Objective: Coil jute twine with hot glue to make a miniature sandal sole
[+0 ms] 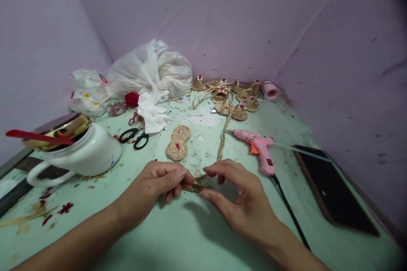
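Observation:
A small piece of coiled braided rope (197, 188) is between my two hands, partly hidden by the fingers. My left hand (162, 182) is closed on its left end, thumb over the bent fingers. The thumb and forefinger of my right hand (243, 192) curve around its right end. From near the right forefinger, a length of braided rope (222, 142) runs away over the table. Just beyond my left hand lies a flat coiled rope sole (178, 139) with a small red spot. To the right is a pink glue gun (256, 142) with a clear glue stick at its rear.
Black-handled scissors (140, 141) lie left of the rope sole, near a white cloth (152, 114). A white mug (92, 152) stands at left. Finished rope slippers (233, 112) and a white plastic bag (155, 67) line the wall. A dark phone (333, 190) lies right, past the black cord (291, 209).

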Tool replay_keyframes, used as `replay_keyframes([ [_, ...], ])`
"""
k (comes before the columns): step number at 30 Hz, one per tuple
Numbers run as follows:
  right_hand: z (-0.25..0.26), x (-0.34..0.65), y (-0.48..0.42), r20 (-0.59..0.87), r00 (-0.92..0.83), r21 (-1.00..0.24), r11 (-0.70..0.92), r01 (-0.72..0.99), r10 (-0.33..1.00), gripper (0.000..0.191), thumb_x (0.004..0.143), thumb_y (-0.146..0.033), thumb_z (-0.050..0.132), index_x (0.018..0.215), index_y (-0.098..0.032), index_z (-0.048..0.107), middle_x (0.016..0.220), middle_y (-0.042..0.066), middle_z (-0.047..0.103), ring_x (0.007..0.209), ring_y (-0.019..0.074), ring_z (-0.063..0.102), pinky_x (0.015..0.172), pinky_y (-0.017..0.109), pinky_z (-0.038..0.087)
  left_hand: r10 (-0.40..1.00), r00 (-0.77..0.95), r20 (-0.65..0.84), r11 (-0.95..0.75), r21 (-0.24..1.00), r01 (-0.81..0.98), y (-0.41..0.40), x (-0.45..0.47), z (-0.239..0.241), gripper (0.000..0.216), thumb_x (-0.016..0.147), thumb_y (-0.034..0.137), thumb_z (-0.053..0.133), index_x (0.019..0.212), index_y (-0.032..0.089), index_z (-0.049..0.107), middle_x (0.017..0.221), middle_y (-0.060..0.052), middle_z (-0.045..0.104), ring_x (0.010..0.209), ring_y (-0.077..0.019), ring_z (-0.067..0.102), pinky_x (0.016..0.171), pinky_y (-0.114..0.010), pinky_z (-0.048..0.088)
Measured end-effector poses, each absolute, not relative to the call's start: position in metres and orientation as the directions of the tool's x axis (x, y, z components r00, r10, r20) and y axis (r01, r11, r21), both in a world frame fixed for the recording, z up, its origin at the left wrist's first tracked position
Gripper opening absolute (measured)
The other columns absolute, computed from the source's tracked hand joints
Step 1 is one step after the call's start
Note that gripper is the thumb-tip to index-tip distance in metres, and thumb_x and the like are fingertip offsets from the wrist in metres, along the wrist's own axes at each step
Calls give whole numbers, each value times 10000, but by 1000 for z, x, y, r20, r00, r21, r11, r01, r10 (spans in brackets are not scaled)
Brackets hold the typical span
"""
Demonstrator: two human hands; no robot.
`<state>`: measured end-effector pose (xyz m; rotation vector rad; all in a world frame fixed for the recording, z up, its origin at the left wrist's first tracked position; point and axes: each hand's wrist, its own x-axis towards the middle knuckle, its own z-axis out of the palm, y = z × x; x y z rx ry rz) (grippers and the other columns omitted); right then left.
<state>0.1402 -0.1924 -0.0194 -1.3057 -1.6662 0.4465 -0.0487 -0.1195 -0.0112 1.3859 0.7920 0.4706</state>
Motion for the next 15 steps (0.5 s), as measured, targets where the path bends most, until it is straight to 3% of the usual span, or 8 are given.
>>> replay_keyframes([
  [2, -20, 136, -192, 435, -8, -817, 398, 418, 901, 209, 765, -191, 681, 970, -166, 649, 803, 36, 670, 718, 156, 602, 660, 295, 490, 685, 696, -217, 146, 976, 161, -123, -46, -12, 366, 841, 462, 503, 806, 145, 683, 567, 6, 500, 492, -79, 401, 447, -202, 290],
  [5, -21, 132, -192, 457, -39, -834, 443, 328, 889, 109, 786, -115, 645, 880, -158, 677, 760, 36, 696, 690, 134, 628, 648, 247, 495, 634, 746, -207, 109, 978, 178, -127, -42, -11, 401, 842, 466, 500, 684, 126, 642, 590, 8, 480, 496, -71, 390, 458, -208, 283],
  [9, -22, 134, -194, 490, -17, -774, 444, 451, 872, 101, 808, -102, 616, 733, -163, 648, 655, 14, 681, 615, 115, 618, 600, 216, 461, 586, 787, -195, 151, 980, 131, -130, -43, -12, 401, 854, 423, 506, 596, 122, 570, 637, 3, 484, 530, -64, 403, 483, -203, 301],
  [15, -22, 139, -193, 519, -81, -626, 443, 641, 851, 138, 855, -109, 451, 748, -174, 509, 672, 15, 567, 605, 125, 513, 558, 237, 396, 554, 793, -253, 296, 950, 96, -133, -43, -11, 345, 826, 440, 541, 837, 123, 677, 569, 1, 520, 492, -67, 398, 460, -196, 279],
])
